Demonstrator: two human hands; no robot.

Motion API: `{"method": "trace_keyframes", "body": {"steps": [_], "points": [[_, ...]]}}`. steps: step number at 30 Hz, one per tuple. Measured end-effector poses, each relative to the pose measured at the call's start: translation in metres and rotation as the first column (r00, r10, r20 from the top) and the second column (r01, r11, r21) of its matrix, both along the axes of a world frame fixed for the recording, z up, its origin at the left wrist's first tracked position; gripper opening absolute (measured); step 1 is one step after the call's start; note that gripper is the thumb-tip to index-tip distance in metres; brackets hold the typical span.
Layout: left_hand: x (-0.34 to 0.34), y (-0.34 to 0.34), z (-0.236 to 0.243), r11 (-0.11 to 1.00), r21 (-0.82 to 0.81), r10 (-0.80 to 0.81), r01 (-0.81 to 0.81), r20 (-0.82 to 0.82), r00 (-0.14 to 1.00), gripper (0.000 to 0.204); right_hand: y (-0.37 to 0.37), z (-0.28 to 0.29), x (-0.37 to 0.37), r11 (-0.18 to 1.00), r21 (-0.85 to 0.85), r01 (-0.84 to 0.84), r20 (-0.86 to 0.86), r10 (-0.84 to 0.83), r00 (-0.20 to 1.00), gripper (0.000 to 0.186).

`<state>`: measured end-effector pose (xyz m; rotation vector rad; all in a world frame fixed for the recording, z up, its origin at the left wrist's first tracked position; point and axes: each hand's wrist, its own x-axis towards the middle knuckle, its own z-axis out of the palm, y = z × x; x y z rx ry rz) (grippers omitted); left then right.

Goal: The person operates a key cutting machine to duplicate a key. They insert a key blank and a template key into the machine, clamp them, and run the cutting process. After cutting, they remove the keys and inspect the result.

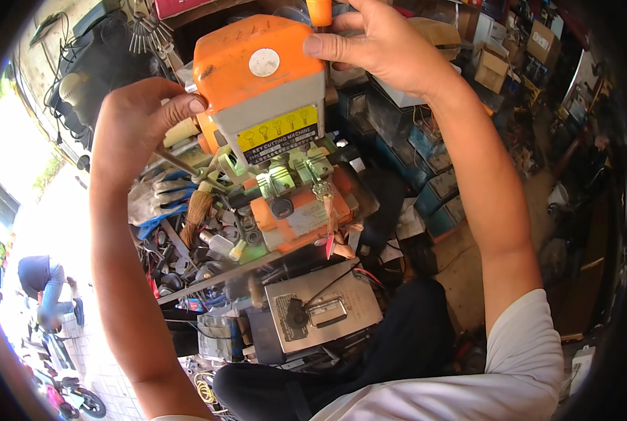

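Observation:
An orange-and-grey key machine (264,63) stands in front of me, a yellow label on its face. My left hand (152,112) is curled at its upper left, thumb at the orange housing; what its fingers hold is hidden. My right hand (376,52) grips the housing's upper right, thumb on top, beside an upright orange handle (319,11). Below, two metal clamps (275,179) sit above an orange base (292,221), with a small red tag (329,245) hanging at the front.
Gloves (156,200), a brush (198,210) and loose metal parts crowd the bench at left. A metal case (320,309) lies below. Boxes (492,67) and stacked drawers (433,158) stand at right. A bent-over person (40,281) and a two-wheeler (68,393) are outside at left.

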<state>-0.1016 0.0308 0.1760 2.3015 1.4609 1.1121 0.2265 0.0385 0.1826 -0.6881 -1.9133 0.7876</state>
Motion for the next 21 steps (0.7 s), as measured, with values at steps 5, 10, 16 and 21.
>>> {"method": "trace_keyframes", "body": {"steps": [5, 10, 16, 21], "points": [[-0.007, 0.023, 0.003, 0.978, 0.098, -0.191, 0.183, 0.071, 0.979, 0.065, 0.006, 0.005, -0.001, 1.0, -0.015, -0.008, 0.017, 0.008, 1.0, 0.076], [-0.012, 0.038, 0.006, 0.96, 0.05, -0.28, 0.276, 0.145, 0.949, 0.058, -0.011, 0.016, -0.009, 0.992, -0.118, 0.054, 0.027, -0.051, 0.998, 0.054], [-0.021, 0.054, -0.007, 0.96, 0.12, -0.268, 0.254, 0.12, 0.956, 0.051, -0.013, 0.016, -0.015, 0.981, -0.114, 0.158, 0.092, -0.148, 0.985, 0.04], [-0.036, 0.064, -0.009, 0.956, 0.203, -0.22, 0.211, 0.02, 0.975, 0.047, -0.015, 0.014, -0.017, 0.982, -0.056, 0.181, 0.111, -0.174, 0.978, 0.046]]}}
